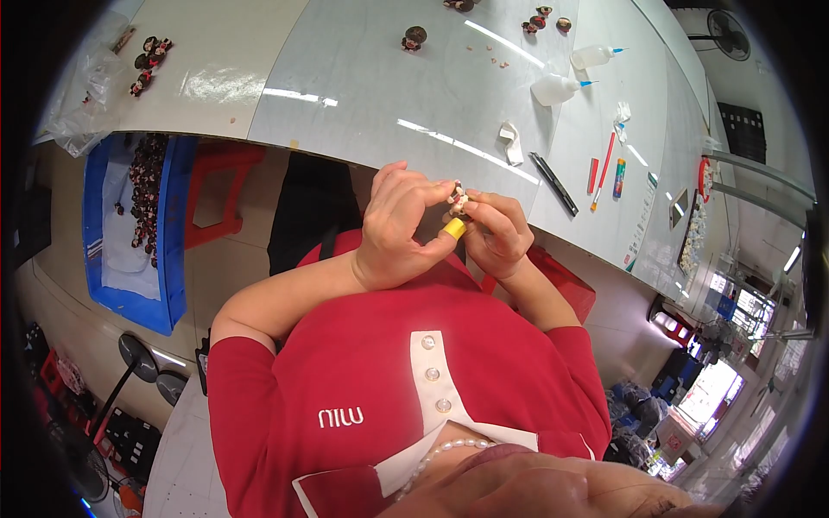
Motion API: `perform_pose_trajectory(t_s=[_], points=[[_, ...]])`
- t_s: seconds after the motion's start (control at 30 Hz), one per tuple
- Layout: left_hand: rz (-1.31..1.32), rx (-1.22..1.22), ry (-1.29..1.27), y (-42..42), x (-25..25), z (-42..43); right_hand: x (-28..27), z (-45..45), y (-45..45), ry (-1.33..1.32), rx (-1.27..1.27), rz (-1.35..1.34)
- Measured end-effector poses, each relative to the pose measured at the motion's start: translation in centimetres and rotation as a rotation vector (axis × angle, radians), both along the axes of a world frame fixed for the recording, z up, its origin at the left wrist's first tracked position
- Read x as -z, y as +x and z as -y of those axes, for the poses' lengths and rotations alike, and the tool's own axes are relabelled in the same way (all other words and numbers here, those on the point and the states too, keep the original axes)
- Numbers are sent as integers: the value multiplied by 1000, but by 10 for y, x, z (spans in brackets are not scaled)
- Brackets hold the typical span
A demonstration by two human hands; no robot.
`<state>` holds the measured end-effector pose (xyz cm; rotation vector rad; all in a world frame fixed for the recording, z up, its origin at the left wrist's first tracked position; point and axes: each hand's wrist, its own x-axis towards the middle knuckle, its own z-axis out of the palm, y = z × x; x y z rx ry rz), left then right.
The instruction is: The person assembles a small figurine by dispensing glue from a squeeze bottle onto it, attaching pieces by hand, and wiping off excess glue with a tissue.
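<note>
A small cream-and-dark doll figurine (458,200) is held in front of my chest, at the table's near edge. My left hand (399,223) pinches it from the left, the index fingertip on its upper part. A yellow finger cover (454,228) sits on my left thumb. My right hand (498,231) grips the figurine's other side between thumb and fingers. The fingertips hide part of the figurine. Farther up the table stands a figurine with a round brown head (414,38).
Two white squeeze bottles (554,89) with blue needle tips lie at the upper right. Nearby are a black pen-like tool (553,184), a red-handled brush (604,171) and a crumpled white strip (511,143). A blue crate (177,233) of figurines stands below the table at left.
</note>
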<state>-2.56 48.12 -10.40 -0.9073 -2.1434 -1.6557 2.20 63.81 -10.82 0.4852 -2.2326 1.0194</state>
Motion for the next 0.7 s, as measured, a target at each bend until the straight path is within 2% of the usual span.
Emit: perform_pose_trajectory(t_s=[0.7], points=[[-14,-7,42,-1,1,-3,-1,1,0,1,6,10]])
